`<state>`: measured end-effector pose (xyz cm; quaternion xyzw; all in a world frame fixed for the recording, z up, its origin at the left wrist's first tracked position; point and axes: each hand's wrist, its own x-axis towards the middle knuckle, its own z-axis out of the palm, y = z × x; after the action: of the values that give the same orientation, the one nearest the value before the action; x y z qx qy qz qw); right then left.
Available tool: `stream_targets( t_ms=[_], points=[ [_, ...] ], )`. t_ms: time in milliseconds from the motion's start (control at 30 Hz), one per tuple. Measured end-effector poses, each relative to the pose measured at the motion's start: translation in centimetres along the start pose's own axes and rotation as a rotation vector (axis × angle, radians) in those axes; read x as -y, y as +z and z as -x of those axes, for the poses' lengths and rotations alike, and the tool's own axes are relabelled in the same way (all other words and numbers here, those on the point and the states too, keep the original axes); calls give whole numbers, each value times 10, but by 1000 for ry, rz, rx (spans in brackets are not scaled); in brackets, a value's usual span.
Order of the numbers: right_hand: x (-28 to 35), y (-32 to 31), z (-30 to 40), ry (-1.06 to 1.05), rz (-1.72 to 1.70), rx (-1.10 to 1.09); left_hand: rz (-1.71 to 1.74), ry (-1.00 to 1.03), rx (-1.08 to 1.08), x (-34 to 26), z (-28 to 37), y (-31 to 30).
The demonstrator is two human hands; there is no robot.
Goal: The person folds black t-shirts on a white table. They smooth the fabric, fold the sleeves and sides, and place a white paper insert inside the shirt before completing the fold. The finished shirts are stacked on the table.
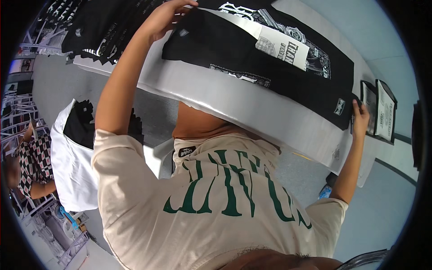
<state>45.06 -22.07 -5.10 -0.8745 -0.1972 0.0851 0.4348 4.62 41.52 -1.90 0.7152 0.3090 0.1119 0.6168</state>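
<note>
A black T-shirt (229, 57) with grey and white print lies across the table, one side folded over in a long strip. At its upper left edge my left hand (168, 17) holds the cloth, the fingertips partly out of sight behind it. My right hand (360, 116) pinches the shirt's right end, beside a small woven-looking patch (339, 106). A white printed card (283, 47) rests on the shirt between my hands, partly under the folded strip.
The table (202, 79) has a pale, shiny cover. Black garments (98, 30) are piled at its left end. Two framed panels (384, 111) stand at the right. A white sack (74, 168) with black cloth is at the left, near another person (35, 162) and metal racks (20, 111).
</note>
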Motion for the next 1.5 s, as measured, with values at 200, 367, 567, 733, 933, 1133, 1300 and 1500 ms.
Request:
stream_targets(
  t_ms=[200,367,567,733,933,1133,1300,1500],
  points=[
    [-26,28,-5,-36,-8,-15,-976,63,-4,30,29,23],
    [-30,26,-23,-168,484,-126,-875,95,51,41,18,15],
    [162,226,-31,-704,277,62,-799,16,41,30,21,25],
    [258,367,-81,-526,361,242,-871,108,-49,36,21,29],
    [315,418,-104,-449,442,640,-915,31,-83,29,25,39],
    [319,400,-133,-639,47,826,-1065,-2,-57,28,13,43],
    [308,374,-118,-764,501,433,-1406,-103,-29,1,12,63],
    [275,354,-104,-800,517,499,-1679,324,-74,-10,13,79]
  ],
)
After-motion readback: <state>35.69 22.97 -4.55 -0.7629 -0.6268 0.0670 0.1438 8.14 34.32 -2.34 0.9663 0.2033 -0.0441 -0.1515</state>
